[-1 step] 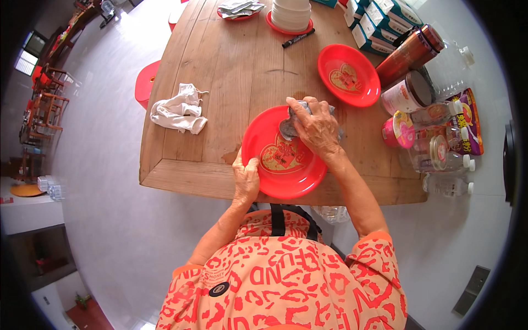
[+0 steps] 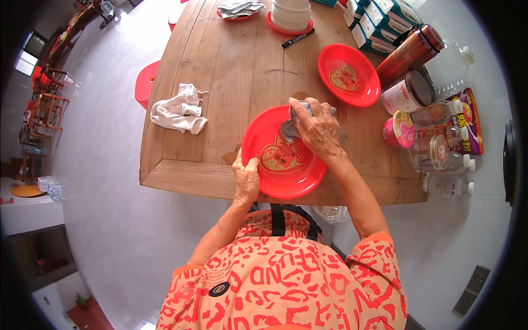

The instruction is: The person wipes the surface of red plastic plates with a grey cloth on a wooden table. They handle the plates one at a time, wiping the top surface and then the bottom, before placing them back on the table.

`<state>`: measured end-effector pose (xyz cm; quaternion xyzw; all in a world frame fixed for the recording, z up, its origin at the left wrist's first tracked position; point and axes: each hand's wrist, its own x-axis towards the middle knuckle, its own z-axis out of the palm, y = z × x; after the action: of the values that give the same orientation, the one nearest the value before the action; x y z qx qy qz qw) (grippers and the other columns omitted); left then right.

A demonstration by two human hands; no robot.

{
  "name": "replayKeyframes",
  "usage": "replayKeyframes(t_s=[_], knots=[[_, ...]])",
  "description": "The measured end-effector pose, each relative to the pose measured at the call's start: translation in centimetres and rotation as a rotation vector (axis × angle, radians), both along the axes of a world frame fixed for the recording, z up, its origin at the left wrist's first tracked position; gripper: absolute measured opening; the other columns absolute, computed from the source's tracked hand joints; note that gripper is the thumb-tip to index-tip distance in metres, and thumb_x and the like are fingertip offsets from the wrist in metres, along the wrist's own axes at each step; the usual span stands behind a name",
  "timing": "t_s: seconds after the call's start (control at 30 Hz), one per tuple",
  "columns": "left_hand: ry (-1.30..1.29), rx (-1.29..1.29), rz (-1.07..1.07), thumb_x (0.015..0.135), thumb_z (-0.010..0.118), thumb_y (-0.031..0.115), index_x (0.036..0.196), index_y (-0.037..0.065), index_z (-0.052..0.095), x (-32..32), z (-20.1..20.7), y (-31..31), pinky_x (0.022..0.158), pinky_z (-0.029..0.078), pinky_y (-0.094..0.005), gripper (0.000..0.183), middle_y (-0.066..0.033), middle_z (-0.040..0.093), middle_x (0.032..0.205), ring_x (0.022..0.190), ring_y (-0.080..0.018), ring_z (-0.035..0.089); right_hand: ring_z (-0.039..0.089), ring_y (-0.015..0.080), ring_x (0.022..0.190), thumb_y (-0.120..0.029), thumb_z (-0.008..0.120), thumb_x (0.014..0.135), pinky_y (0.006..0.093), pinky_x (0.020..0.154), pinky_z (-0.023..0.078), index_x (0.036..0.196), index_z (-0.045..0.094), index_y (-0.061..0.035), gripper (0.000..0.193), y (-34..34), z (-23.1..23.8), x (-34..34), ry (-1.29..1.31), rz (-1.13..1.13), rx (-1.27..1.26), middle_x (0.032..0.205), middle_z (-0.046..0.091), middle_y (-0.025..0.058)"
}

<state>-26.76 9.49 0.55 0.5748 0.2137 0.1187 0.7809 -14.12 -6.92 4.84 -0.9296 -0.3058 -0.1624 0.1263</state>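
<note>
A red plate [image 2: 297, 184] with a gold heart pattern is tilted toward me at the table's near edge. My left hand [image 2: 247, 179] grips its left rim, thumb over the inside face. In my right hand [image 2: 319, 129] is a bunched grey cloth [image 2: 290, 130], pressed against the plate's upper right inside near the rim. The fingers are closed over the cloth and hide part of it. Beyond my right hand lies a second red plate [image 2: 363, 93] with a like heart pattern. A crumpled white cloth [image 2: 179, 113] rests on the table to the left.
The wooden table [image 2: 231, 82] carries a stack of white bowls [image 2: 290, 16], a black marker [image 2: 298, 38] and stacked boxes [image 2: 379, 27] at the back. Along the right edge stand a copper-coloured flask [image 2: 404, 58], a lidded canister [image 2: 404, 96] and several plastic bottles [image 2: 448, 185]. A red stool [image 2: 146, 82] is at the left.
My right hand and the grey cloth have shifted very slightly to the right along the plate. The left hand and the plate look unchanged.
</note>
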Motion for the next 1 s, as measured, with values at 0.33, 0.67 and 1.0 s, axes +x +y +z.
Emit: replayKeyframes(t_s=[0.33, 0.67, 1.0], knots=[[-0.016, -0.095, -0.087, 0.087, 0.048, 0.001, 0.120, -0.006, 0.055, 0.4, -0.6, 0.4, 0.086, 0.047, -0.0285, 0.034, -0.0095, 0.064, 0.108, 0.095, -0.0141, 0.058, 0.053, 0.0316, 0.098, -0.009, 0.072, 0.072, 0.0410, 0.085, 0.049, 0.131, 0.051, -0.0118, 0.064, -3.2, 0.0, -1.9, 0.164, -0.038, 0.068, 0.115, 0.055, 0.0087], [-0.007, -0.004, -0.127, 0.086, 0.048, 0.002, 0.122, -0.006, 0.054, 0.5, -0.2, 0.6, 0.087, 0.048, -0.0292, 0.036, -0.0101, 0.064, 0.107, 0.095, -0.0151, 0.058, 0.050, 0.0250, 0.104, -0.017, 0.063, 0.077, 0.0389, 0.084, 0.048, 0.118, 0.060, -0.0174, 0.041, 2.8, 0.5, 1.5, -0.136, 0.412, -0.010, 0.115, 0.055, 0.0011], [0.033, -0.015, -0.098, 0.085, 0.046, 0.001, 0.121, -0.006, 0.054, 0.4, 0.6, 0.4, 0.086, 0.048, -0.0300, 0.037, -0.0107, 0.064, 0.106, 0.095, -0.0159, 0.058, 0.047, 0.0224, 0.105, -0.019, 0.065, 0.076, 0.0387, 0.090, 0.042, 0.117, 0.061, -0.0203, 0.041, 3.4, -0.6, 1.1, -0.176, 0.321, -0.017, 0.115, 0.053, -0.0013]])
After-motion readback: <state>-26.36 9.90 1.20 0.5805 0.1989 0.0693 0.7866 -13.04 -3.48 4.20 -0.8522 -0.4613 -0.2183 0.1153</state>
